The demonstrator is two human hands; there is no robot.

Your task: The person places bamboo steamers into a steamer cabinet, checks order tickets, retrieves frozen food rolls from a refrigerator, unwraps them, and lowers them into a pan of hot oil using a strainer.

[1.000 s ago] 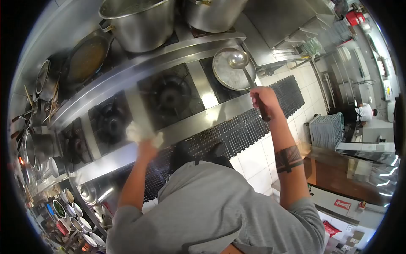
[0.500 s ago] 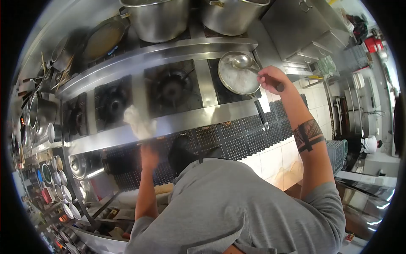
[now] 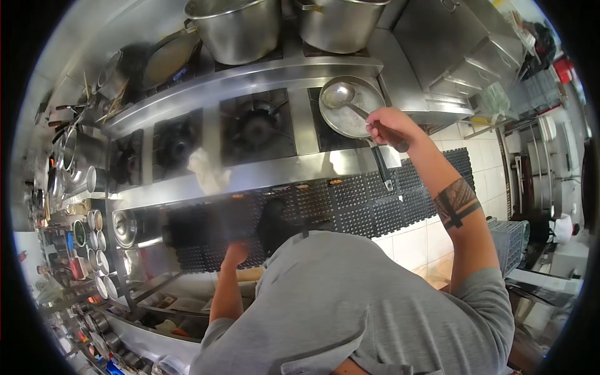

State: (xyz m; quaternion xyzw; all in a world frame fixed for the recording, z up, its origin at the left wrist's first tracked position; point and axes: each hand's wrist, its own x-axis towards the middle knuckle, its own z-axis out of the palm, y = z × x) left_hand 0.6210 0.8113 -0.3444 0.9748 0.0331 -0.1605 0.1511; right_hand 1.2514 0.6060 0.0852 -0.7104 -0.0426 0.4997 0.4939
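Observation:
My right hand (image 3: 390,125) is wrapped round the brown handle of a metal ladle (image 3: 339,95). The ladle's bowl is over a round pan (image 3: 356,119) with pale, whitish contents, at the right end of the stove. The pan's dark handle (image 3: 381,167) points toward me past the stove's front edge. My left hand (image 3: 235,253) is low, in front of the stove, near a dark blurred area; its fingers are too smeared to make out. A pale crumpled cloth (image 3: 209,172) lies at the stove's front edge, apart from my left hand.
Black burners (image 3: 257,124) line the stove (image 3: 306,128). Two large pots (image 3: 236,34) stand behind it, with a dark pan (image 3: 169,59) to their left. Pots and small bowls (image 3: 94,240) crowd the left side. A black mat (image 3: 356,203) covers the floor; a grey crate (image 3: 506,240) is at right.
My left hand has drawn back toward me, away from the cloth. The ladle's bowl has shifted left over the pan. The view has turned, so the pan's handle now shows.

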